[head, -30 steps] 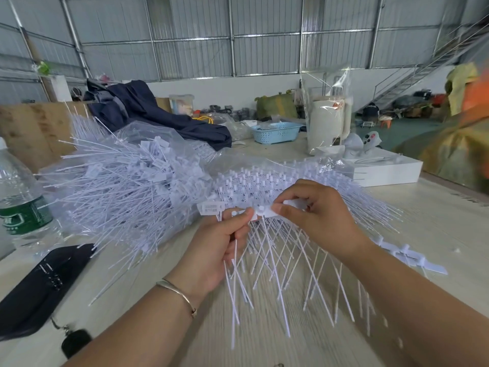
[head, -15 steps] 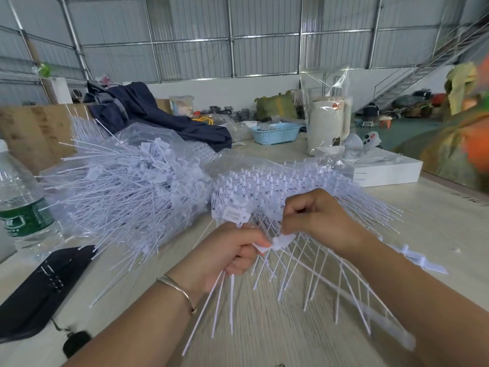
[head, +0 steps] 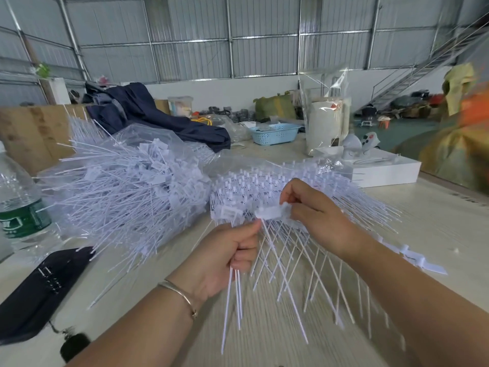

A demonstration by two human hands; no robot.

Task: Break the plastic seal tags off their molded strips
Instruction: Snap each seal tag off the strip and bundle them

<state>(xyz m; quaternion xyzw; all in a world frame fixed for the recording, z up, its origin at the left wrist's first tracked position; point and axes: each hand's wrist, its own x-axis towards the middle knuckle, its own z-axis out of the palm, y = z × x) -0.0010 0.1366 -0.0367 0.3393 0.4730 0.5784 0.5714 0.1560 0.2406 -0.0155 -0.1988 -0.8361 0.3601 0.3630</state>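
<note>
My left hand (head: 227, 254) grips a few loose white seal tags (head: 236, 292) by their stems, their tails hanging down toward me. My right hand (head: 315, 215) pinches the head end of a molded strip (head: 271, 212) of white tags, whose tails fan out below over the table. The two hands sit close together above the table's middle. Behind them lies a stack of unbroken strips (head: 264, 184) in clear plastic. To the left is a big heap of separated tags (head: 127, 192) in a clear bag.
A water bottle (head: 22, 207) and a black pouch (head: 39, 290) lie at the left. A bare runner piece (head: 418, 260) lies at the right, a white box (head: 386, 170), a blue basket (head: 275, 133) and dark clothing (head: 158, 115) stand further back on the pale table (head: 436, 221).
The hands first bent the strip downward and apart, then rose again. My left hand now holds loose tags apart from the strip, and my right hand has lifted the strip's end.
</note>
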